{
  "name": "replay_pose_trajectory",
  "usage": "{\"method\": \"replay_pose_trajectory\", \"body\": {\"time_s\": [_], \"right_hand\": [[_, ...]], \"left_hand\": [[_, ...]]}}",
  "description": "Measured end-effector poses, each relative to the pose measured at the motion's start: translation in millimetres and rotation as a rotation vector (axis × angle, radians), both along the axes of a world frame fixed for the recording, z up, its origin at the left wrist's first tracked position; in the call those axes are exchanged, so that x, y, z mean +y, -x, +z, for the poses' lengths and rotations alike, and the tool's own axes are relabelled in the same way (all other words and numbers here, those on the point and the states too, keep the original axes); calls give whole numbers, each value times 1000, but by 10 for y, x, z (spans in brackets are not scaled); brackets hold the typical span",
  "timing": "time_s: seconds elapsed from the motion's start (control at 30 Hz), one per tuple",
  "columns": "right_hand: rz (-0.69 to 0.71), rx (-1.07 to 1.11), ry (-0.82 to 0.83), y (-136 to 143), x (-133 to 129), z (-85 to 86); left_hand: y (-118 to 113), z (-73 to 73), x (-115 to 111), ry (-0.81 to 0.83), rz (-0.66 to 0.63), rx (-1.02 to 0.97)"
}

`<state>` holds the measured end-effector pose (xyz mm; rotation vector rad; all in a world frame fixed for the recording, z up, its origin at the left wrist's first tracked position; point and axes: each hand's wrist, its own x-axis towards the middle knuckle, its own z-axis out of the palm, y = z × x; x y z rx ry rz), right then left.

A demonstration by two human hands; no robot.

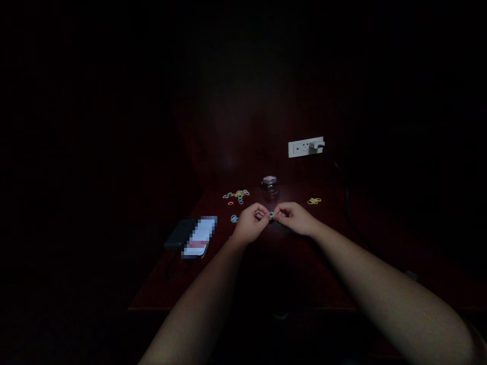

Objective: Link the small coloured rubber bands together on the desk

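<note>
A small green elastic band (271,215) is between my two hands, above the dark red table. My left hand (251,221) pinches it from the left with thumb and fingertips. From the right, my right hand (294,217) grips its other side. Beyond my left hand lies a loose pile of multicoloured bands (239,194). Several light blue bands (234,219) sit just left of that hand, partly hidden by it. A small group of yellow bands (314,201) rests past my right hand. Behind both hands stands a clear lidded jar (270,186).
On the left of the table, a lit phone (200,237) lies against a dark flat object (178,234), with a thin cable near them. A white wall socket (306,147) holds a plug, and its dark cable (347,195) runs down at the right. The surroundings are very dark.
</note>
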<state>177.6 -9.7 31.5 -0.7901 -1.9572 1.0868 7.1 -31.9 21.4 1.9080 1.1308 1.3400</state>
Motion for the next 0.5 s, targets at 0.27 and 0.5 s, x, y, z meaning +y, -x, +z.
{"method": "replay_pose_trajectory", "body": {"time_s": [0.27,0.5], "right_hand": [[-9,5,11,-21,-22,25],[14,-21,-33,-28,-11,-1]], "left_hand": [[10,10,1,-25,40,25],[-10,7,1,-18,14,-5]]}}
